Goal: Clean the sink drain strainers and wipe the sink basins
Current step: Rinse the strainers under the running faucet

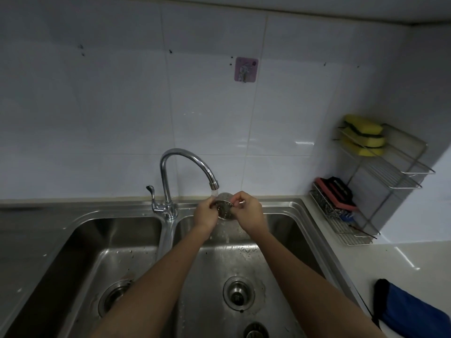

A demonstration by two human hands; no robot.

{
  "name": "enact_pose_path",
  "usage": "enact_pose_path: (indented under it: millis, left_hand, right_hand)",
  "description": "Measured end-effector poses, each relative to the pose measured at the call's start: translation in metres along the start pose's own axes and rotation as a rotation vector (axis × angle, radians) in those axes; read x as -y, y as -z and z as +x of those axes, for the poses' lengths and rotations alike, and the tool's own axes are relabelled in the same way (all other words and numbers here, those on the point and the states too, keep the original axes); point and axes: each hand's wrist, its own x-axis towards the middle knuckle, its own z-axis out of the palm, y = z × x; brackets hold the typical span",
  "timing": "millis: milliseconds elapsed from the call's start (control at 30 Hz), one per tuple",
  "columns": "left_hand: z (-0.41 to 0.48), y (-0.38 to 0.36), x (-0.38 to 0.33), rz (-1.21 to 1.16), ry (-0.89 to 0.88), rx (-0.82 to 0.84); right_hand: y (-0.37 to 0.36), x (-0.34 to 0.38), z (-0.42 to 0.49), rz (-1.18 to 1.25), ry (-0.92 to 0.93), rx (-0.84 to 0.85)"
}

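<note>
The person is standing at a double steel sink and is holding a round metal strainer (224, 209) with both hands, just under the mouth of the faucet (185, 159). Water (214, 192) is running from the faucet and is falling on the upper left part of the strainer.

The left hand (206, 214) is gripping the strainer at its left rim with curled fingers. The right hand (249, 211) is pinching it on the right side, thumb and fingers close together. Something small and shiny is showing between these fingers, but I cannot tell what it is.

The strainer is hanging tilted in the air over the back of the right basin (292, 230), not touching the steel. Both forearms are reaching over this basin. In its floor the drain opening (238, 292) is lying open. A second round metal piece (256, 331) is lying near the front edge, partly cut off by the view. In the left basin (80, 259) the left forearm is partly hiding the drain (112, 298).

On the worktop (395, 262) at the right a wire rack (380, 167) is carrying yellow sponges (363, 135) above and a pink and black brush (334, 191) below. A blue cloth (412, 313) is lying near the front corner.
</note>
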Motion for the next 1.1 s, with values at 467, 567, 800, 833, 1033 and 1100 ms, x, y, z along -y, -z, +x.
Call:
enact_pose_path:
  millis: [467,567,800,833,1033,1100]
  left_hand:
    - [-0.029,0.038,0.014,0.158,-0.121,0.004]
    - [-0.044,0.037,0.033,0.181,-0.100,0.001]
    - [-0.076,0.036,0.094,0.075,0.385,0.234]
    - [-0.081,0.034,0.105,0.102,0.430,0.284]
    - [-0.093,0.014,0.207,0.406,0.582,0.336]
    - [-0.106,0.007,0.213,0.440,0.608,0.342]
  right_hand:
    - [-0.020,0.005,-0.012,-0.340,0.382,0.081]
    - [-0.018,-0.002,-0.024,-0.282,0.327,0.148]
    - [-0.039,-0.070,-0.061,-0.177,-0.156,0.304]
    - [-0.042,-0.080,-0.069,-0.147,-0.217,0.308]
    - [-0.075,-0.148,-0.114,0.029,-0.688,0.487]
    - [-0.083,-0.171,-0.126,-0.055,-0.686,0.580]
